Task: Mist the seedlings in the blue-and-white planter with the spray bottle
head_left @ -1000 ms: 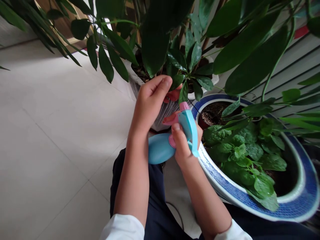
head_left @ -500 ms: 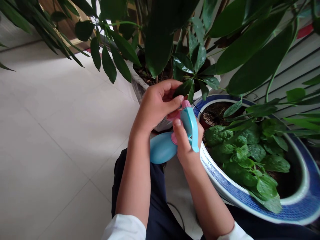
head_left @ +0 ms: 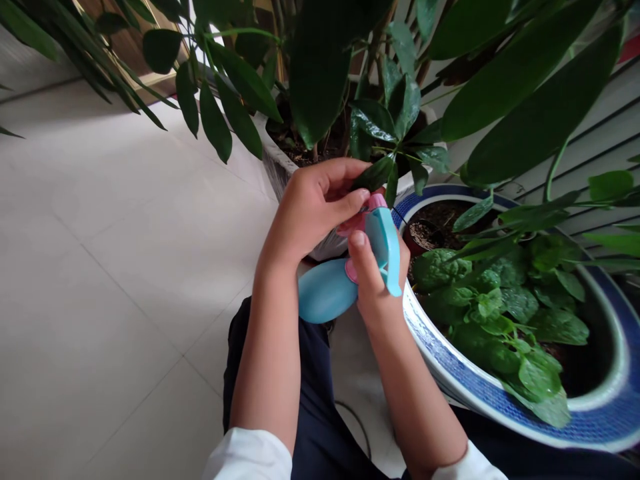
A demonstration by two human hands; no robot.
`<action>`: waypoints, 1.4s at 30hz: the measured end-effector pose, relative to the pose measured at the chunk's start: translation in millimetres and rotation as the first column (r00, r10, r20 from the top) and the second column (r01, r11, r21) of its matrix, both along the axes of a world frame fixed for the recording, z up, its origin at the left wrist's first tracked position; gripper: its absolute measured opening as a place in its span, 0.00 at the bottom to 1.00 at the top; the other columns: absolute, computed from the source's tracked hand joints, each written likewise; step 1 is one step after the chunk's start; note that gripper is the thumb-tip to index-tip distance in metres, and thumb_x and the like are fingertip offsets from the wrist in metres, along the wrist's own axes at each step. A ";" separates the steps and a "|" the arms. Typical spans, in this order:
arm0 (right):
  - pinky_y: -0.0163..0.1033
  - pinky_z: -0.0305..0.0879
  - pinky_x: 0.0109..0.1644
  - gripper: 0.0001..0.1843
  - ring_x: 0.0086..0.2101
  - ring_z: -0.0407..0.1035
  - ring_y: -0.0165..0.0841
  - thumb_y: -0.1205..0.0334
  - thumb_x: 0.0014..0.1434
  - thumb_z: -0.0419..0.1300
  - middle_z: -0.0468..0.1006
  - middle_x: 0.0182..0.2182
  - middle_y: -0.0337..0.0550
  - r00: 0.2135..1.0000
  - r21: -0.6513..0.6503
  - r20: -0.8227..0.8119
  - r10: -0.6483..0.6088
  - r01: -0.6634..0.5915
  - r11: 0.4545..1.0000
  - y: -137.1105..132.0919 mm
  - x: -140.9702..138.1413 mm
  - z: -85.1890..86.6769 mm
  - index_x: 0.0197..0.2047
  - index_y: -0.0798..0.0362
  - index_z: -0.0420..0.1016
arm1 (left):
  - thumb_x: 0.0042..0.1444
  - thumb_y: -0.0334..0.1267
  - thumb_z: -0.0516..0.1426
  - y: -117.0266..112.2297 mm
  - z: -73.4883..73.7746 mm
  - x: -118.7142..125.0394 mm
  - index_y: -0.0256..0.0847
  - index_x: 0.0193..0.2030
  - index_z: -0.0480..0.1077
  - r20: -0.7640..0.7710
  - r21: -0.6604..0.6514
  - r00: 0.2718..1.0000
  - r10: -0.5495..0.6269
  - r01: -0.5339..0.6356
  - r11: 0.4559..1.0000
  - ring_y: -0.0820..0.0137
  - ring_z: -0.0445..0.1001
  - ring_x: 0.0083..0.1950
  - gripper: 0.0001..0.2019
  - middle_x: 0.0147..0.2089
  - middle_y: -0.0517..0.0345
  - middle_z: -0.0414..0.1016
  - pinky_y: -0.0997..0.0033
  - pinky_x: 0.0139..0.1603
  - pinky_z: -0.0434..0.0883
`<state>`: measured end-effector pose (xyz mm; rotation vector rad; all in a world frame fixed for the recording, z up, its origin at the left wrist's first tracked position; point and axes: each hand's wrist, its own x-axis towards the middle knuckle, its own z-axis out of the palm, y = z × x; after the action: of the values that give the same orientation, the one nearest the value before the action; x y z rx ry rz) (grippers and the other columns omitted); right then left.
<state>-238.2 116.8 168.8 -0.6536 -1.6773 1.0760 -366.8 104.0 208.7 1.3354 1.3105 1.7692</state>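
Observation:
My right hand (head_left: 373, 287) is wrapped round the neck of a blue spray bottle (head_left: 327, 290) with a pink collar and a light blue spray head (head_left: 387, 243). The bottle lies tilted, its round body pointing left over my lap. My left hand (head_left: 315, 207) is closed at the pink nozzle tip (head_left: 373, 203), thumb and fingers pinching it. A small dark green leaf (head_left: 375, 175) hangs just above my left fingers and touches them.
A white ribbed pot (head_left: 280, 170) with a tall leafy plant stands behind my hands. A wide blue-and-white bowl planter (head_left: 450, 373) with low green leaves sits at the right, a small dark red pot (head_left: 423, 233) inside it. Pale floor tiles (head_left: 100, 267) spread left.
My left hand has come down from the leaves onto the sprayer's pink nozzle and closed on it. The bottle has tipped up slightly in my right hand.

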 end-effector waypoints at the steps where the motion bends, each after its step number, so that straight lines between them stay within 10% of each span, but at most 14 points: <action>1: 0.49 0.72 0.49 0.17 0.44 0.75 0.43 0.46 0.61 0.60 0.79 0.38 0.46 1.000 0.007 -0.006 0.007 -0.007 1.000 1.1 0.1 0.1 0.45 0.50 0.74 | 0.52 0.34 0.65 -0.5 0.3 0.0 0.44 0.39 0.77 -0.005 0.000 1.000 0.008 -0.008 1.000 0.60 0.80 0.49 0.07 0.39 0.61 0.81 0.65 0.43 0.79; 28: 0.46 0.72 0.43 0.08 0.33 0.73 0.38 0.55 0.60 0.56 0.77 0.31 0.42 0.999 0.007 0.045 0.009 -0.009 1.000 -15.4 20.2 -7.4 0.35 0.48 0.73 | 0.54 0.44 0.64 10.4 -7.8 15.2 0.45 0.40 0.73 0.190 -0.044 0.944 0.271 -0.268 0.962 0.56 0.79 0.53 0.09 0.37 0.61 0.73 0.62 0.42 0.79; 42: 0.47 0.71 0.46 0.08 0.37 0.74 0.39 0.56 0.62 0.54 0.77 0.33 0.43 0.997 0.050 0.075 -0.003 -0.001 0.999 -14.9 20.6 -11.1 0.35 0.48 0.72 | 0.65 0.47 0.51 9.1 -6.2 7.0 0.44 0.32 0.72 0.102 0.145 0.989 -0.102 0.087 0.986 0.66 0.73 0.33 0.15 0.31 0.54 0.73 0.65 0.35 0.68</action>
<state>-217.6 101.9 157.7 -0.6700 -1.7629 1.0166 -359.8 113.2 202.5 1.3322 1.0636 1.8688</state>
